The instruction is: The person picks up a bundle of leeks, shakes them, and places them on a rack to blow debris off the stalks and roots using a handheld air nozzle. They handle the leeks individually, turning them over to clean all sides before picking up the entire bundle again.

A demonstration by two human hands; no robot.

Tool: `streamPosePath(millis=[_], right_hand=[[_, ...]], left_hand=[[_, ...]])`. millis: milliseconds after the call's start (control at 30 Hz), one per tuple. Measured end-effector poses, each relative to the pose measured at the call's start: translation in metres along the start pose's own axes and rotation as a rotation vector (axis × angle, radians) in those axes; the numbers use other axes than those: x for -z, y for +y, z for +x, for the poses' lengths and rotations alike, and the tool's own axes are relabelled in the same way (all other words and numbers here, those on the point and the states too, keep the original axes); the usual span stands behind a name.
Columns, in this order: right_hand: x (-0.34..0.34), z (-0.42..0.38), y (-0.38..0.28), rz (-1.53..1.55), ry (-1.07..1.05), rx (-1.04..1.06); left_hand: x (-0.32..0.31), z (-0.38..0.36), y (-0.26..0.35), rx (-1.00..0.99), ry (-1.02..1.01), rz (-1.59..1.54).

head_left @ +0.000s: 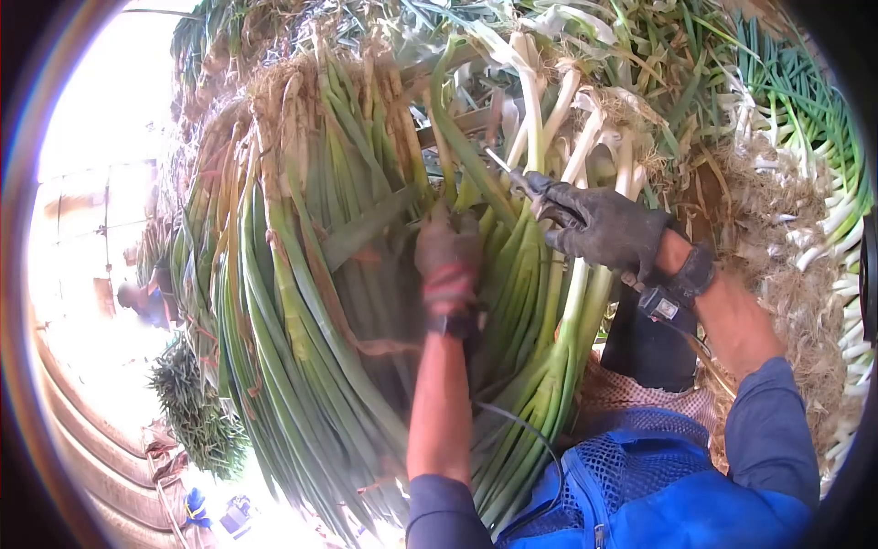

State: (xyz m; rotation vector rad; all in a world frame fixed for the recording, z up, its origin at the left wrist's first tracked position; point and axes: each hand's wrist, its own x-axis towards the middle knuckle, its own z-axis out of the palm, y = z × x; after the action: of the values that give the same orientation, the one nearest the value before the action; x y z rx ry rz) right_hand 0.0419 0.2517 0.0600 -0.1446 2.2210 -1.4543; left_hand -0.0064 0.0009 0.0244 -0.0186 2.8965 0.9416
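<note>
Long green onions (pixel 283 302) hang in a thick heap before me, their roots at the top and green leaves trailing down. My left hand (pixel 448 252), in a dark glove with a reddish cuff, is closed around a green onion stalk in the middle of the heap; motion blurs its fingers. In my gloved right hand (pixel 608 227) is an air blow gun with a thin pale nozzle (pixel 497 159) pointing up and left. Whitish peeled green onions (pixel 530 91) stand just beyond the nozzle. Below my right wrist hangs a small fitting (pixel 658 303) on a hose.
Cleaned green onions (pixel 837 220) lie in a row along the right side, beside a mass of dry roots and peelings (pixel 754 238). A dark hose (pixel 530 425) curves near my blue vest (pixel 631 485). Another bundle (pixel 197 403) sits lower left, near a partly visible person (pixel 146 297).
</note>
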Motion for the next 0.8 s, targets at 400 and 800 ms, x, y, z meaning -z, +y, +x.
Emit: streamPosePath(millis=[400, 800], right_hand=[[0.001, -0.022, 0.017, 0.014, 0.057, -0.132], [-0.014, -0.027, 0.048, 0.180, 0.114, -0.048]], left_hand=[[-0.012, 0.029, -0.016, -0.053, -0.027, 0.383], [-0.049, 0.069, 0.032, 0.322, -0.411, -0.087]])
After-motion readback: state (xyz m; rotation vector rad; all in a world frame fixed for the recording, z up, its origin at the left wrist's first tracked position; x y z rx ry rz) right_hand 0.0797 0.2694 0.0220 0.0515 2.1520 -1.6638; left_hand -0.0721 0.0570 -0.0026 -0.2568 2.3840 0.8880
